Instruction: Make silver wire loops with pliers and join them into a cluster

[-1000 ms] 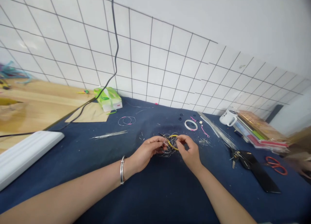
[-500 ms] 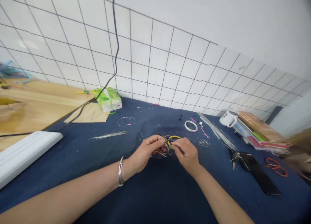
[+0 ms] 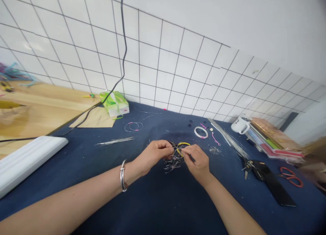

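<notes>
My left hand [image 3: 155, 155] is closed, its thumb and fingers pinched at the left side of a tangle of thin wires [image 3: 173, 164]. The wires look silvery, with many short ends spreading downward between my hands. My right hand [image 3: 198, 160] is closed too, fingertips pinched at the right edge of a curved yellow loop [image 3: 183, 144] that sits among the wires. Whether the loop and wires are joined I cannot tell. My fingers hide the exact gripping points.
Loose straight wires [image 3: 115, 141] and wire rings [image 3: 133, 127] lie left on the blue cloth. Rightward are a white coil [image 3: 201, 132], wire clippings [image 3: 215, 150], a wire bundle [image 3: 230, 139], a black phone [image 3: 276, 184], red-handled scissors [image 3: 291, 176] and a mug [image 3: 240, 125].
The wire tangle now hangs lower and shows more loose ends between my hands. My left fingers have curled over more. The view has shifted slightly.
</notes>
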